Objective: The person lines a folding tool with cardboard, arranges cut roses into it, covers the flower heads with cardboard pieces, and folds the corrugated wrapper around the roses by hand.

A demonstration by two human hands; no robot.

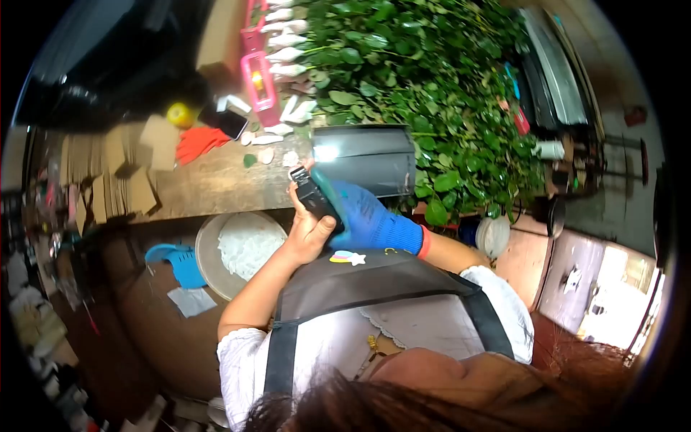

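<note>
Both hands meet in front of my apron at the table's front edge, around a black stapler-like tool [312,196] with a shiny metal end pointing away from me. My left hand [308,234] is bare and closed on it, thumb across its near end. My right hand [353,212] wears a blue knit glove with a teal coated palm and presses round the tool's right side; its fingertips are mostly hidden. Just beyond the glove lies a glossy dark grey sheet or panel [367,155]. To its right and beyond spreads a mass of leafy green stems [417,72].
White-wrapped bundle heads [288,54] line the stems' left end beside a pink holder [259,83]. A phone [229,122], an orange-red glove [200,144], a yellow fruit [180,114] and cardboard pieces [115,169] lie left. Below stands a bin [209,248] with white material.
</note>
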